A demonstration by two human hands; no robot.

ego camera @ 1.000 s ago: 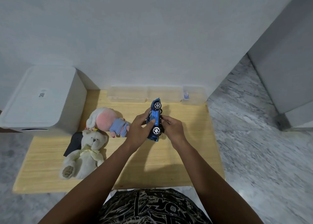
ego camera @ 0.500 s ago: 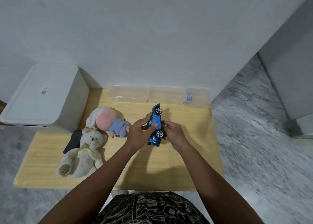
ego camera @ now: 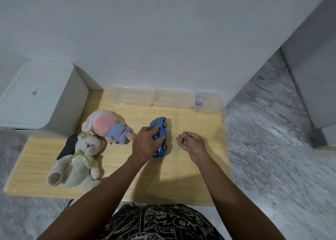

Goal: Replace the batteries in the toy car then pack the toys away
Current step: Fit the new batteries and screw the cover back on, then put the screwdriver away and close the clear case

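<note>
resting on the desk (ego camera: 163,181), the toy car (ego camera: 160,137) sits on its wheels, side facing the camera. left hand (ego camera: 145,145) fingers close over its roof; right hand (ego camera: 190,143), just beside it and apart, pinches a thin screwdriver (ego camera: 183,142). judgement: turn the car underside up and brace it before unscrewing.

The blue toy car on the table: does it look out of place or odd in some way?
Yes. The blue toy car lies tipped on its side on the table, wheels facing right, under the left hand. The right hand holds a thin screwdriver beside it.
</note>
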